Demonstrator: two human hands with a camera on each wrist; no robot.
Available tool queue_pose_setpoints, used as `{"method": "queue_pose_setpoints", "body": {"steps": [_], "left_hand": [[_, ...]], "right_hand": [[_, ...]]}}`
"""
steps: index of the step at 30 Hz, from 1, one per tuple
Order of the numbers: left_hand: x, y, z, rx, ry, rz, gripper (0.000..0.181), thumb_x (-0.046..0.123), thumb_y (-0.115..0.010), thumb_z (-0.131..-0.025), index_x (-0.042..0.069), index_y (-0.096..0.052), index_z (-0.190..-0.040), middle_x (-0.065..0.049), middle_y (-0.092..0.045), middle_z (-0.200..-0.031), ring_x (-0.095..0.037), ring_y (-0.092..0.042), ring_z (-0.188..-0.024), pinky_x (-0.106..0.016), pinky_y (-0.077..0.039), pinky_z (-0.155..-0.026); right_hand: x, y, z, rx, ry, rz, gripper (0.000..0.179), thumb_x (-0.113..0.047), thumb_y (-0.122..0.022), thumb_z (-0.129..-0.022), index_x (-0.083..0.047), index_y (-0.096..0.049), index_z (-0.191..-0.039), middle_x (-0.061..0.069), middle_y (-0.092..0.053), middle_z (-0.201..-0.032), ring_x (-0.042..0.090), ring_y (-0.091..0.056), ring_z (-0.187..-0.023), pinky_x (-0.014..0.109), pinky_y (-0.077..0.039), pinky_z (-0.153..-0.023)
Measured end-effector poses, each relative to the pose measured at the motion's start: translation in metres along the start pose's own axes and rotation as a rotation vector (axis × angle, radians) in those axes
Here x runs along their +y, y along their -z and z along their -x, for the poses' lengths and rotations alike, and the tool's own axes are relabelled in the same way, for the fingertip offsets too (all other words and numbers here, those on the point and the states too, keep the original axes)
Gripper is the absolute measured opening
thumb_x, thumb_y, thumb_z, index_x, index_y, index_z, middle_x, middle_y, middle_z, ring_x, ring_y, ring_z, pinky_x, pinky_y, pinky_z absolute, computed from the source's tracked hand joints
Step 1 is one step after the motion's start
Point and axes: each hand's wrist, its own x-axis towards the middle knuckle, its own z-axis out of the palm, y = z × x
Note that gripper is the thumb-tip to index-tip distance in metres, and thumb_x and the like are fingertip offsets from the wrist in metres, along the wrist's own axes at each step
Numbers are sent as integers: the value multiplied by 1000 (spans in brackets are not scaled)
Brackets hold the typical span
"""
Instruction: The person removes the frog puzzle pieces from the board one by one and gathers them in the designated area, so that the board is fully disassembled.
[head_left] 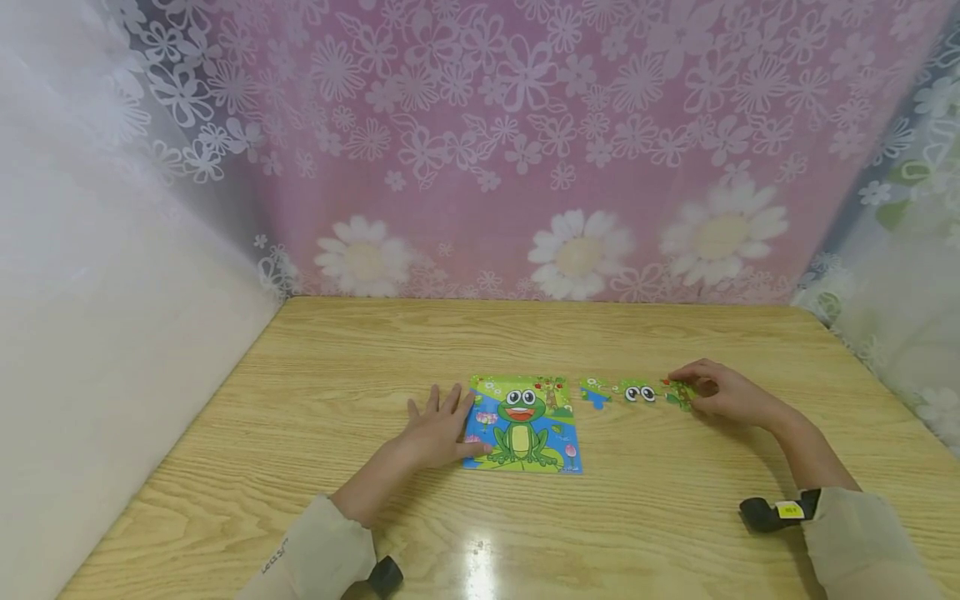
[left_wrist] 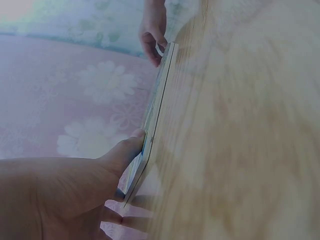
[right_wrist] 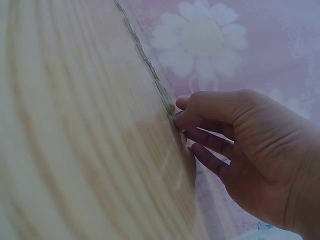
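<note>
A square frog picture board [head_left: 521, 433] lies flat on the table, its layered edge showing in the left wrist view. My left hand [head_left: 438, 429] rests at the board's left side, fingers spread and thumb on its lower left part. To the right, jigsaw pieces lie in a row: a blue and green piece [head_left: 596, 392], a piece with the frog's eyes [head_left: 639, 393], and a green piece with red spots [head_left: 681, 394] at the right end. My right hand [head_left: 731, 396] pinches that end piece between thumb and forefinger. In the right wrist view, the row's thin edge [right_wrist: 145, 55] meets the fingertips.
The wood-grain table [head_left: 337, 350] stretches out around the board. A pink flowered curtain [head_left: 465, 167] hangs along its back edge, with pale cloth at the left and right sides. Each forearm wears a black wrist device [head_left: 776, 512].
</note>
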Motion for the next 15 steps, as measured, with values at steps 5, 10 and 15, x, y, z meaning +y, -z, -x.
{"method": "queue_pose_setpoints", "body": {"steps": [5, 10, 15], "left_hand": [[1, 1, 1, -3, 2, 0, 89, 62, -49, -84, 8, -18, -147, -18, -10, -150, -47, -1, -132, -70, -4, -93], [1, 2, 1, -4, 2, -8, 89, 63, -49, -84, 8, -18, -147, -18, -10, -150, -47, -1, -132, -70, -4, -93], [2, 2, 2, -4, -2, -7, 89, 62, -49, -84, 8, -18, -147, -18, -10, -150, -47, -1, -132, -70, -4, -93]], "right_hand": [[0, 0, -1, -1, -8, 10, 44, 9, -58, -79, 3, -54, -122, 17, -51, -117, 32, -46, -107, 30, -41, -84], [1, 1, 0, -2, -17, 16, 44, 8, -59, -79, 3, -54, -122, 17, -51, -117, 31, -45, -107, 31, -41, -84], [2, 0, 0, 4, -16, -2, 42, 7, -60, -81, 1, -54, -122, 17, -51, -118, 28, -46, -107, 30, -41, -83]]}}
